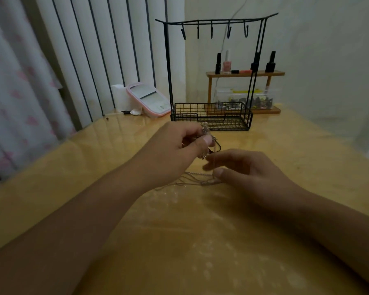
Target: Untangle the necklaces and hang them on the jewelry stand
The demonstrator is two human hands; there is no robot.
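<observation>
On the far left of the yellow table (pixel 285 158), a pink-rimmed mirror (pixel 148 99) leans against the blinds (pixel 94 56). Nearer the middle, the left hand (pixel 175 150) pinches a tangled bunch of necklaces (pixel 202 175) between thumb and curled fingers, lifted above the tabletop. Thin silver chains trail down from it onto the table. Just behind stands the black wire jewelry stand (pixel 213 71), its hooks bare. To the right, the right hand (pixel 243 169) pinches one fine chain with thumb and fingertips.
</observation>
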